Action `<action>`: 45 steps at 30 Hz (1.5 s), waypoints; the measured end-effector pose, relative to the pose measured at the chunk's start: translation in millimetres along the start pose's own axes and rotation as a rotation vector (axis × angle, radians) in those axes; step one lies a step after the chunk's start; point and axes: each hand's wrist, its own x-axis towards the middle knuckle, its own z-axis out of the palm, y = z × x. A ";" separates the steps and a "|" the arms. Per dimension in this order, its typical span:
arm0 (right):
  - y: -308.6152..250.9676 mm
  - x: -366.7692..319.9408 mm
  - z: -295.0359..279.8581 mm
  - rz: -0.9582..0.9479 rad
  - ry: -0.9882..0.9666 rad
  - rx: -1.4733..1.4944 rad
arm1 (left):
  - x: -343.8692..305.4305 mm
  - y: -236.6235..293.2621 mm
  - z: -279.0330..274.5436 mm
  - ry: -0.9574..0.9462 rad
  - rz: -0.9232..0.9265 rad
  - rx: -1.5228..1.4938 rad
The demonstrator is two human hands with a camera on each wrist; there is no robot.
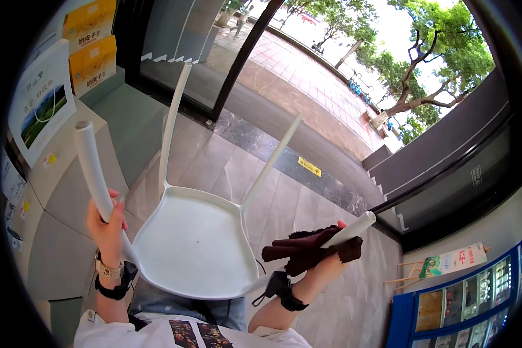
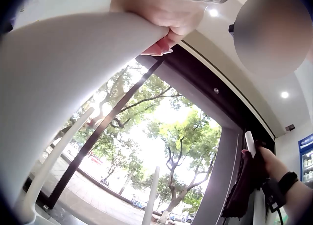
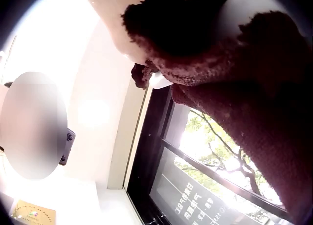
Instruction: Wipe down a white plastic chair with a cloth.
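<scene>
seemingly light, stiff and smooth, the chair [image 1: 197, 246] is held legs-up over the floor [image 1: 345, 301], inside its doorway edge [image 1: 243, 136]; left grip [image 1: 106, 232] clasps one leg [image 1: 91, 162], right grip [image 2: 270, 161] dark cloth [image 1: 298, 249] round another, both likely firm handholds.

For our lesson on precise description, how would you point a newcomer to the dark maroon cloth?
In the head view, find the upturned white seat, then its near leg on the right. There the right hand holds the maroon cloth against that leg. Its dark, fuzzy folds set it apart from the smooth white leg.
</scene>
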 end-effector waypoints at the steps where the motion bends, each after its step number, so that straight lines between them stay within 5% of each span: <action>1: 1.3 2.7 -2.0 0.037 -0.025 0.057 | 0.6 3.8 4.7 -0.015 -0.014 0.007; 6: 17.2 21.3 -18.4 0.044 -0.152 0.040 | 2.9 5.5 26.7 -0.074 -0.053 -0.013; 21: 3.5 17.3 -7.7 0.158 -0.010 0.138 | 4.1 2.0 21.7 -0.110 -0.040 -0.021; 33: 16.5 21.0 -7.4 0.076 -0.116 0.110 | 5.9 0.0 20.4 -0.072 -0.012 0.009; 45: 8.8 17.0 -2.9 0.229 -0.182 0.215 | 5.7 -2.3 10.0 -0.063 0.050 0.047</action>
